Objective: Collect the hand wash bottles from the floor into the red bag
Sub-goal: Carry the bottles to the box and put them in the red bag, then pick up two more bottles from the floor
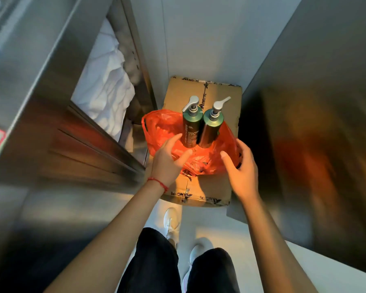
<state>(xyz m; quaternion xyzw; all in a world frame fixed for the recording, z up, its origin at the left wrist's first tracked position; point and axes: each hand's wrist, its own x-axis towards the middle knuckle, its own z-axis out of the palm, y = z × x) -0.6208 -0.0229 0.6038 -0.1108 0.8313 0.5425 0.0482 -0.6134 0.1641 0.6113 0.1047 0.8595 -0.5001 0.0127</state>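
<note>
Two dark green hand wash bottles with silver pumps stand upright side by side, the left bottle (190, 125) and the right bottle (210, 129), inside a crumpled red plastic bag (163, 127). The bag lies open on top of a cardboard box (199, 189). My left hand (169, 157) hovers over the bag's near left side with fingers spread, just short of the left bottle. My right hand (241, 166) is at the bag's right edge, fingers loosely extended. Neither hand holds anything that I can see.
A steel cabinet (51, 123) with white linen (108, 92) on a shelf stands close on the left. A steel panel (315, 144) closes the right side. A white wall is behind the box. My legs and white shoes (171, 220) stand on the pale floor.
</note>
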